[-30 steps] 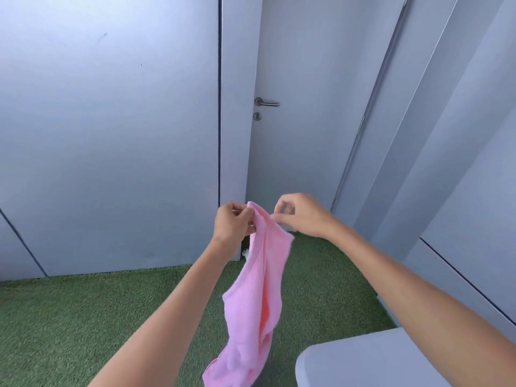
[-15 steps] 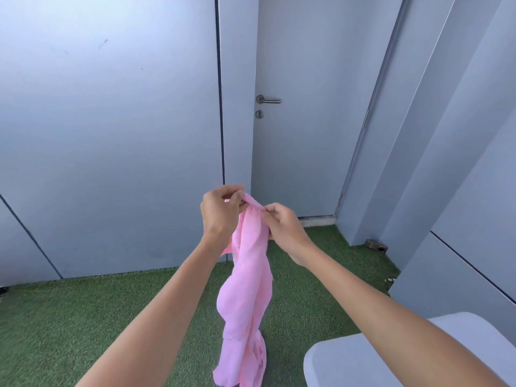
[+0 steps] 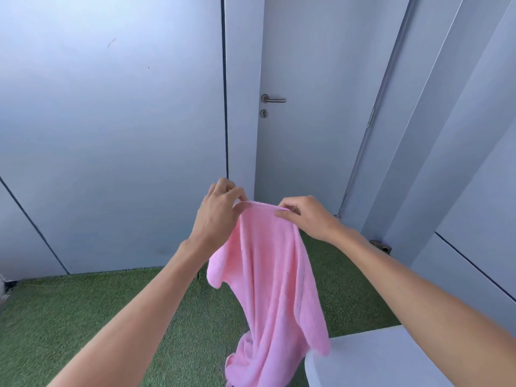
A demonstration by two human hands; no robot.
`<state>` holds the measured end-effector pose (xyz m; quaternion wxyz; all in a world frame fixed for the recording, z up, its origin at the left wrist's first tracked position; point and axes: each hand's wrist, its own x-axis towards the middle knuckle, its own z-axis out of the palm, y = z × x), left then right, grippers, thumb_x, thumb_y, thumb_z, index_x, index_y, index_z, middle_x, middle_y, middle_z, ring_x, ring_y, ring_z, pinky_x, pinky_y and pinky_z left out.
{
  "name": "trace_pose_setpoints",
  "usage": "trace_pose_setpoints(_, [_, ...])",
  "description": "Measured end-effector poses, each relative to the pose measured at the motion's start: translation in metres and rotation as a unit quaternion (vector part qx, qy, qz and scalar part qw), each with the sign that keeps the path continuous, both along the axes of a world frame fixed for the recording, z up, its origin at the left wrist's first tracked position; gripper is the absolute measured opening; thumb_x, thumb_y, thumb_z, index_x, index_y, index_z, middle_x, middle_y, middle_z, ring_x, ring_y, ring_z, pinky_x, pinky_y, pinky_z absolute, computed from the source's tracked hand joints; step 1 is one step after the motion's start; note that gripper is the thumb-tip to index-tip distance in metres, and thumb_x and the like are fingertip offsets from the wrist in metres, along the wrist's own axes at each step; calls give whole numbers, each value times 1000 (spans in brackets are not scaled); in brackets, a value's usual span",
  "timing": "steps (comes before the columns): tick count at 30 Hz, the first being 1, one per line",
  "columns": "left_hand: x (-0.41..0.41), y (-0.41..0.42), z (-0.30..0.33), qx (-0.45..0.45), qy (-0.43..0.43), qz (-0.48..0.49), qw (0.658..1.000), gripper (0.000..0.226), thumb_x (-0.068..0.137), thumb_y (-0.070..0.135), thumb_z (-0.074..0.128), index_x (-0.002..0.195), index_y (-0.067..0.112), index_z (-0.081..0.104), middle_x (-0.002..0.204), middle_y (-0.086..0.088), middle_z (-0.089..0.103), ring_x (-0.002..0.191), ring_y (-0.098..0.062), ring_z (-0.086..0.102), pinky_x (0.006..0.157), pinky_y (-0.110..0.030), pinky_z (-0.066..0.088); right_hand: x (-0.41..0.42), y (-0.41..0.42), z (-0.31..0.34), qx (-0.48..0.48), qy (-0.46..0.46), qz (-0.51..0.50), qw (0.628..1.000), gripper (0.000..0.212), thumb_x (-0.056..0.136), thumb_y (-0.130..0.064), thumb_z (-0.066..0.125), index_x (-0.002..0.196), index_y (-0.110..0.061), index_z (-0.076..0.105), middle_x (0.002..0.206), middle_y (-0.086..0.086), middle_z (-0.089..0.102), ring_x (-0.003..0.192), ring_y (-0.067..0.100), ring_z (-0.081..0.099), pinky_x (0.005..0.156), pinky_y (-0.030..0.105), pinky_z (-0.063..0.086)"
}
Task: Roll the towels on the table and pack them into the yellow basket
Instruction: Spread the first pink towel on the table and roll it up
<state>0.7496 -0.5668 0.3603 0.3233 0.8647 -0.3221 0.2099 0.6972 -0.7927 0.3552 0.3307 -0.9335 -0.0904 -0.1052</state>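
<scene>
Both hands hold the pink towel (image 3: 268, 280) up in the air by its top edge: the left hand (image 3: 217, 213) pinches one end, the right hand (image 3: 304, 216) the other, and the cloth hangs over the grass (image 3: 83, 317) just beside the table (image 3: 377, 358) corner. To do this well, I judge the corners should be found and drawn apart until the edge is taut, then the towel laid flat on the table for rolling. The basket is out of view. No writing or brand shows anywhere.

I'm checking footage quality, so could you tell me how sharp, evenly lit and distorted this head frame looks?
Head view: soft daylight, no harsh shadows or glare; the pink towel and both hands, left hand and right hand, are slightly soft; wide-angle bending tilts the door and wall lines outward.
</scene>
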Motion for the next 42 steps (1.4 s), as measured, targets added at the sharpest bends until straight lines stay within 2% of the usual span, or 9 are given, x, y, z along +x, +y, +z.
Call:
trace_pose_setpoints(5, [-1,-4,1,-88,84,-22,992,14,96,11,48,83,17,48,67,-6,57,65,-27,50,60,-41,43,-16,-31,-32,-3,45,-83,995,39,93,-38,58,74,-5,59,54,-5,39,47,5,29,52,25,25])
trace_pose_setpoints(9, [5,7,9,-164,111,27,980,12,95,12,55,83,10,55,73,-8,61,66,-19,51,56,-15,37,-35,-58,-53,45,83,-109,989,55,82,-63,58,74,-9,63,58,3,54,51,23,47,57,32,33])
trace_pose_setpoints(13, [8,12,2,-59,176,4,983,6,89,20,62,83,21,62,58,-2,53,51,-11,41,46,-13,34,-45,-71,-47,39,124,-91,987,53,82,-67,55,81,-15,69,76,15,68,70,38,62,64,43,47])
trace_pose_setpoints(18, [-30,-30,-24,19,219,-175,960,34,85,22,70,118,26,65,50,9,40,51,-4,40,53,-12,33,-36,-19,-5,-68,136,37,988,43,91,-45,60,62,-14,53,55,-5,26,51,11,25,52,28,19])
trace_pose_setpoints(26, [-28,-26,-33,-18,213,-167,963,21,89,28,66,77,10,66,65,-12,56,56,-10,35,52,-19,30,-49,-28,4,-20,230,10,973,24,88,-30,68,83,-6,70,70,5,71,68,12,66,70,27,58])
trace_pose_setpoints(30, [-26,-14,-37,-49,218,-145,964,33,90,26,65,61,21,50,53,7,37,53,-11,30,48,-18,25,-67,-47,-20,-69,232,-29,970,38,87,-33,69,62,-9,53,52,1,35,48,14,32,50,28,30])
trace_pose_setpoints(35, [-21,-1,-39,-31,246,-111,962,13,91,26,63,81,18,62,61,0,50,52,-6,40,50,-12,33,-91,-58,-23,48,214,-73,973,18,91,-30,64,90,-14,72,73,12,69,64,15,62,61,27,51])
trace_pose_setpoints(38, [-31,-3,-33,35,279,-172,944,47,93,20,59,135,21,40,80,6,59,67,-1,51,61,-4,37,-89,-43,-10,46,170,-63,982,30,90,-30,66,119,-24,65,55,1,56,51,18,52,57,27,46])
trace_pose_setpoints(42, [-61,-19,-26,31,262,-286,921,53,93,11,57,136,20,27,82,3,63,65,-12,48,65,-22,41,-76,-5,4,-10,208,-14,978,58,88,-33,67,136,-53,40,52,2,40,47,17,48,57,26,45])
